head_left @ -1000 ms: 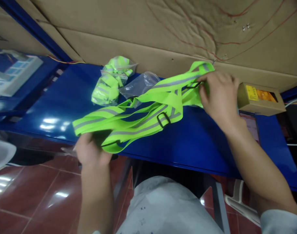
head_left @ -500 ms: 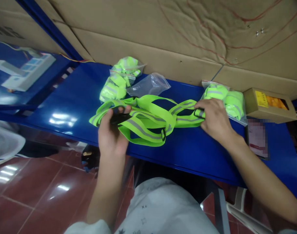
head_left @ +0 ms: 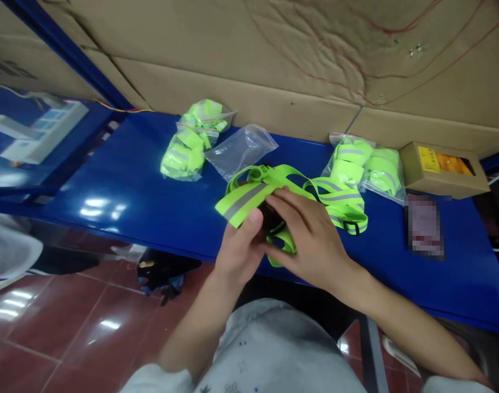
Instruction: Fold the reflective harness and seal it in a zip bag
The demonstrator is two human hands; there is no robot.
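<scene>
A neon-green reflective strap vest (head_left: 274, 188) with grey stripes and black buckles lies bunched on the blue table (head_left: 122, 191). My left hand (head_left: 241, 248) grips a folded end of it, thumb on top. My right hand (head_left: 310, 234) meets the left one at the same fold, fingers curled over the straps and a black buckle. The rest of the vest trails to the right toward a black slider (head_left: 351, 226).
An empty clear bag (head_left: 241, 150) lies behind the vest. Bagged green vests sit at back left (head_left: 190, 142) and back right (head_left: 362, 164). A small cardboard box (head_left: 441, 166) and a blurred card (head_left: 425, 229) are at the right. Cardboard sheets (head_left: 274, 65) line the back.
The vest was stretched out between my two hands; both hands have come together at the table's front edge, folding the straps into a bunch. My right hand moved left.
</scene>
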